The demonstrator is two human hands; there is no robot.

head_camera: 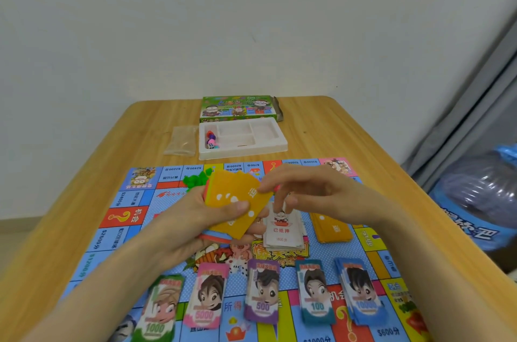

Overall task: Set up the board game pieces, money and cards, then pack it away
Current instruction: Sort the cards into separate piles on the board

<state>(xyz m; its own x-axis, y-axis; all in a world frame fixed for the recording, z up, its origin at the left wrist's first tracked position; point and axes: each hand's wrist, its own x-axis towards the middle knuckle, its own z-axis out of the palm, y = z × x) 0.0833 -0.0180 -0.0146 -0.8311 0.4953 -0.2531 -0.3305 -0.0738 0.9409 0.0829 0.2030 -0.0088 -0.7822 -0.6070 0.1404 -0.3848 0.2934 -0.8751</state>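
Left hand [195, 218] grips a fanned stack of orange cards [237, 202] above the board [134, 202], thumb clamped on top. Right hand [302, 188] pinches the top card's far edge, other fingers loosely spread. Five money piles [263, 291] line the board's near edge; white tray [243, 137] and box [237, 108] sit behind.
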